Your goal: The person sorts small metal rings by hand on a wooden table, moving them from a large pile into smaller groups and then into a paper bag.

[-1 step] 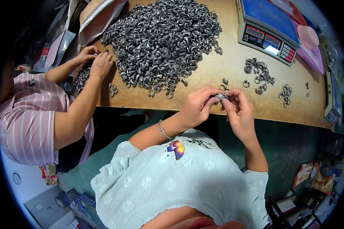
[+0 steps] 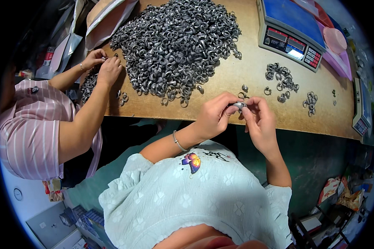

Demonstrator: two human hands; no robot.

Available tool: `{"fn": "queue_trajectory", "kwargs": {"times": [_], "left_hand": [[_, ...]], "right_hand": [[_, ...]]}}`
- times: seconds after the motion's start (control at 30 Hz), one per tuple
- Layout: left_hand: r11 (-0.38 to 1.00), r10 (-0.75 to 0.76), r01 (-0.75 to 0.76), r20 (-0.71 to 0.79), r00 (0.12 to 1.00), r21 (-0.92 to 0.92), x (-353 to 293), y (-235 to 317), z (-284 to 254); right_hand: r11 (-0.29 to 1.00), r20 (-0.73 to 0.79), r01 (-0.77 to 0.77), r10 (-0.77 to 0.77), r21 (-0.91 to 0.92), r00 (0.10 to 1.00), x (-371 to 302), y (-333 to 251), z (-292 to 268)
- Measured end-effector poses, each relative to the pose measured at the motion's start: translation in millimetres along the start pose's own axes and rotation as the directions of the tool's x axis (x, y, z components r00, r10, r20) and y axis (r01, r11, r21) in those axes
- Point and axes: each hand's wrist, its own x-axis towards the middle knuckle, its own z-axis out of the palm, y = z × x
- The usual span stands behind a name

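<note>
A grey metal ring (image 2: pixel 239 105) is pinched between the fingertips of my two hands, above the table's near edge. My left hand (image 2: pixel 215 114) has its thumb and fingers closed on one side of it, and my right hand (image 2: pixel 259 120) grips the other side; the fingers hide part of the ring. Just beyond my fingertips, a few loose rings (image 2: pixel 244 88) lie on the wooden table (image 2: pixel 237 74). A large heap of similar grey rings (image 2: pixel 174 45) rises to the left of my hands.
Small groups of rings (image 2: pixel 281 77) lie to the right. A blue-topped scale (image 2: pixel 293 29) stands behind them, with a second scale (image 2: pixel 361 110) at the right edge. A person in a striped shirt (image 2: pixel 33 124) works at the left, hands by a smaller ring pile (image 2: pixel 89 86).
The ring has turned slightly between my fingertips, while my hands stay in nearly the same place. The other person's hands have shifted a little.
</note>
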Motion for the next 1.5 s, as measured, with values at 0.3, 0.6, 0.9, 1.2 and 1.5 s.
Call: {"fn": "queue_trajectory", "kwargs": {"times": [0.3,0.6,0.9,1.2,1.5], "left_hand": [[0.985,0.042,-0.043,-0.012,0.999,-0.168,-8,-18,7],[0.887,-0.029,0.031,0.013,1.0,-0.46,-5,-23,3],[0.957,-0.065,0.065,0.009,0.998,-0.281,-9,-15,4],[0.931,0.081,-0.096,-0.056,0.995,-0.353,-10,-13,3],[0.75,-0.178,0.137,0.002,0.984,-0.647,-9,-12,10]], "right_hand": [[0.991,0.02,-0.133,0.133,-0.036,0.991,2,-12,0],[0.992,0.098,-0.115,0.11,0.048,0.989,2,-6,1],[0.985,0.084,0.035,-0.021,-0.166,0.996,0,-7,-8],[0.924,0.16,0.263,-0.226,-0.276,0.961,-1,-14,-12],[0.837,0.123,0.331,-0.309,-0.436,0.943,-2,-17,-7]]}}
